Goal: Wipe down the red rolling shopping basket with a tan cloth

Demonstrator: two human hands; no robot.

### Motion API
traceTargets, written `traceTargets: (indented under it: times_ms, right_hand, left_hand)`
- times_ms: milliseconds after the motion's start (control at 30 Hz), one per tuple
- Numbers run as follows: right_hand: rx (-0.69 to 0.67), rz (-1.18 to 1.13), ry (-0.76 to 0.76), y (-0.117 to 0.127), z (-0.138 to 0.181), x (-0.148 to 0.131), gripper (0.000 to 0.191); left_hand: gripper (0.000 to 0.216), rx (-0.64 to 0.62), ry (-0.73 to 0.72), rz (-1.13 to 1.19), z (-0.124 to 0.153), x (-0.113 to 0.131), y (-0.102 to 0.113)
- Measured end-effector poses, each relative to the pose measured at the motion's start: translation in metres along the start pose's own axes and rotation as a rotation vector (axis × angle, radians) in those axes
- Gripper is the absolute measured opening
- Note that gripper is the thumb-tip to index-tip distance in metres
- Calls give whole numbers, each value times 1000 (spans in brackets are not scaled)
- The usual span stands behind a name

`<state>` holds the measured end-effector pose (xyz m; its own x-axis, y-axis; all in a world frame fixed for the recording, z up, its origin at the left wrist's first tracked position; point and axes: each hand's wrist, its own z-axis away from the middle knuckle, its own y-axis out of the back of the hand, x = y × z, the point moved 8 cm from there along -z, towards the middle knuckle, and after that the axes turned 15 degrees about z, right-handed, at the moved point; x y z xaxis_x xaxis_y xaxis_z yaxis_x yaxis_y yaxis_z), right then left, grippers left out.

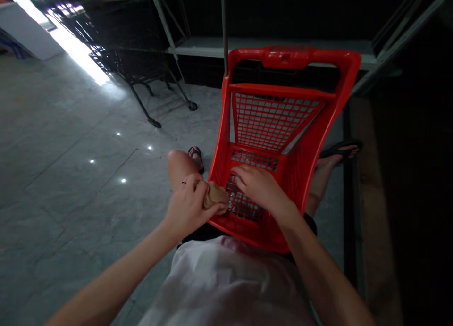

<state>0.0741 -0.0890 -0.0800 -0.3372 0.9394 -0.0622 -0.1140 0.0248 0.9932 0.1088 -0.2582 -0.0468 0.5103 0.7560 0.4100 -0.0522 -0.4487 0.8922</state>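
A red plastic shopping basket (279, 91) with a tall handle and grid-patterned walls stands between my legs. My left hand (189, 203) is closed around a bunched tan cloth (215, 197) at the basket's left rim. The cloth lies against that edge, partly covered by my fingers. My right hand (258, 187) reaches over the basket opening, its fingers loosely bent and pointing left, with the thumb apart. Nothing shows in it. Whether its fingertips touch the basket's grid is unclear.
A thin upright pole (225, 33) rises beside the handle's left end. Behind stands a metal shelf rack (201, 47). A dark wheeled wire cart (141, 76) is at the upper left, on a grey tiled floor (88, 213). A dark ledge (375, 198) runs along the right.
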Motion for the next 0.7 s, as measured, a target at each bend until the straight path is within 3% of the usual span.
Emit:
traceTargets:
  times_ms: [133,200,333,533,600,700]
  right_hand:
    - [-33,8,28,-16,-1,-15,39]
    - [-118,42,43,-31,3,-16,39]
    - [-261,62,116,-54,11,-29,37]
    - [-353,25,147,-61,8,-34,40]
    - [-353,27,114,-59,1,-22,39]
    - [-377,66,1,-58,-14,7,38]
  left_hand:
    - [11,180,34,184,-18,-15,-18]
    - [29,214,-10,274,-45,-19,-23]
    - [72,228,-39,483,-132,-40,-35]
    - [92,309,20,611,-274,-63,-44]
    - [97,333,75,622,-298,-64,-45]
    - [102,287,118,663,-302,-63,-52]
